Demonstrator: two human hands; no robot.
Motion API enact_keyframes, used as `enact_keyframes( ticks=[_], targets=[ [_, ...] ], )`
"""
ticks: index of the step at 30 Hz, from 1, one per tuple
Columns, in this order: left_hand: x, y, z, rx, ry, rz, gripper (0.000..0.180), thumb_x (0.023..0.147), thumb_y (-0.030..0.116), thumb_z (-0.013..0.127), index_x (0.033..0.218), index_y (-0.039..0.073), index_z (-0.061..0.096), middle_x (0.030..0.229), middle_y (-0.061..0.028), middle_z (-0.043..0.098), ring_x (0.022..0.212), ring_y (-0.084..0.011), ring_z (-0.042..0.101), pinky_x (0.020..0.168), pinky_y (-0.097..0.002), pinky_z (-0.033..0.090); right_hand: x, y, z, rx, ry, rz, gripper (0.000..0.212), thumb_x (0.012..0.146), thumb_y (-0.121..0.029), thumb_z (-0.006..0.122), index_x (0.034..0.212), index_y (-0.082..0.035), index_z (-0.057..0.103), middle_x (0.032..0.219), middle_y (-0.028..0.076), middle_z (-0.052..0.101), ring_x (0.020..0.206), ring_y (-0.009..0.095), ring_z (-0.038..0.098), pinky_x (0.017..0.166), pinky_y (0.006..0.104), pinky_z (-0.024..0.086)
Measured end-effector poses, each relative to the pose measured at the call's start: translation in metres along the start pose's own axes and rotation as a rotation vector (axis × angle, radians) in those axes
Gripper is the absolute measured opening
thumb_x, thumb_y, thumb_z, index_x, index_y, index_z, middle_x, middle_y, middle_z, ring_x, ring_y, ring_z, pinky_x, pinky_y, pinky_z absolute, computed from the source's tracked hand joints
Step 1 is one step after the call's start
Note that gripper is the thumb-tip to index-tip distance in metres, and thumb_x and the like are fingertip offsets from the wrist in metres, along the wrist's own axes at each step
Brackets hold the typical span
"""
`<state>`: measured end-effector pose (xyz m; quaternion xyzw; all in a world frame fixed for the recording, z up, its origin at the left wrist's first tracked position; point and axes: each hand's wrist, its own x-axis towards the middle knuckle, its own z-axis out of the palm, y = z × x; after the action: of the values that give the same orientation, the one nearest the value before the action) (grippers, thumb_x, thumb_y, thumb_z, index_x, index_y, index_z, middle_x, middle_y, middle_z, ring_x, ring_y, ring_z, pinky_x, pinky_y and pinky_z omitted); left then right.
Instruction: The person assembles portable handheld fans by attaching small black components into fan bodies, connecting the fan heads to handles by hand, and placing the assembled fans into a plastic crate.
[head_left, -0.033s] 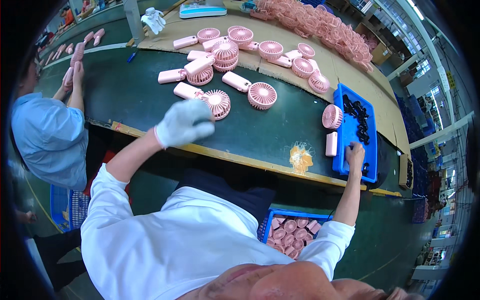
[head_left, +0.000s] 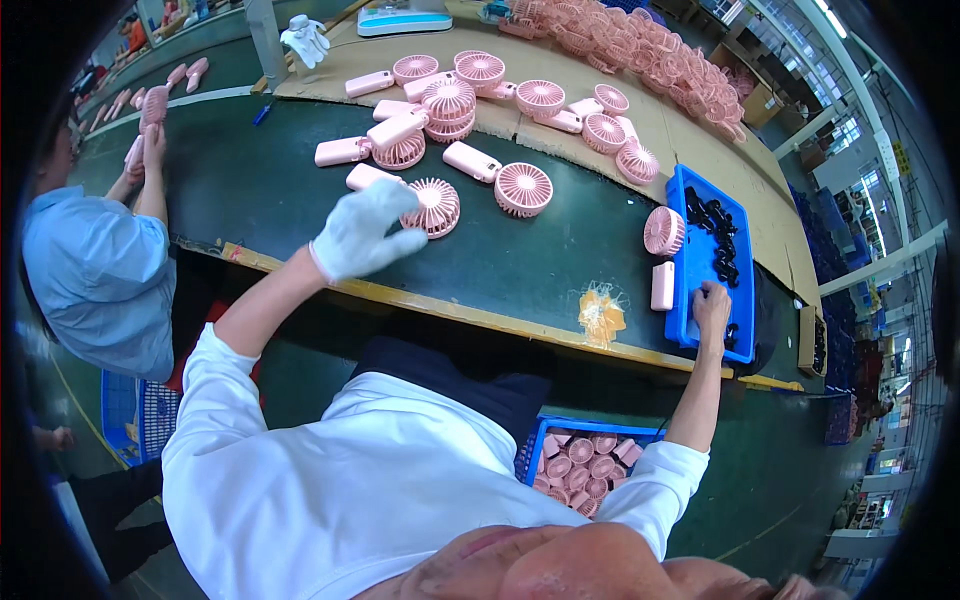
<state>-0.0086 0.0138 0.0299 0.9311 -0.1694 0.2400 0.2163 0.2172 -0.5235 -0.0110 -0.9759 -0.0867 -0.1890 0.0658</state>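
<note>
My left hand (head_left: 368, 232), in a white glove, is open with thumb and fingers apart. It is beside a pink handheld fan (head_left: 434, 207) lying at the near side of the table, covering part of its handle. Whether glove and fan touch, I cannot tell. Inside a blue tray (head_left: 682, 318), my bare right hand (head_left: 712, 308) has its fingers curled down at the near end. What they pinch is hidden beneath them. Small black parts (head_left: 724, 238) lie along the tray's middle. Another pink fan (head_left: 664, 232) leans against the tray's left wall, its handle pointing toward me.
More pink fans (head_left: 540, 98) lie across the green table (head_left: 560, 250) and cardboard (head_left: 490, 125). A heap of pink fan grilles (head_left: 620, 40) runs along the back. Below the table edge stands a blue crate (head_left: 530, 462) of pink parts. A co-worker (head_left: 100, 260) handles pink pieces at left.
My left hand has shifted slightly left, and its thumb and fingers have spread wider beside the fan. My right hand stays in the tray, nearly unmoved.
</note>
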Motion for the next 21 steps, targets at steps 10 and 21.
enact_keyframes(
  ticks=[10,21],
  targets=[
    [0.027,-0.048,0.033,0.507,-0.092,-0.140,0.049,0.082,0.049,0.060,0.101,0.004,0.065,0.098,-0.0118,0.063,0.094,-0.0280,0.059,0.083,-0.0398,0.046,-0.051,-0.092,-0.043,0.728,0.300,0.008,0.011,0.080,-0.004,0.067,0.085,0.006,0.066,0.077,0.012,0.061,0.066,0.022,0.057,0.064,0.0319,0.046],
    [0.012,-0.032,0.026,0.494,-0.083,-0.034,0.052,0.057,0.059,0.074,0.059,0.009,0.059,0.066,-0.0064,0.053,0.068,-0.0231,0.054,0.057,-0.0360,0.045,-0.074,-0.194,-0.008,0.241,0.016,-0.461,0.007,0.071,-0.010,0.071,0.072,-0.003,0.068,0.079,0.008,0.065,0.091,0.026,0.057,0.079,0.0396,0.042]
  ],
)
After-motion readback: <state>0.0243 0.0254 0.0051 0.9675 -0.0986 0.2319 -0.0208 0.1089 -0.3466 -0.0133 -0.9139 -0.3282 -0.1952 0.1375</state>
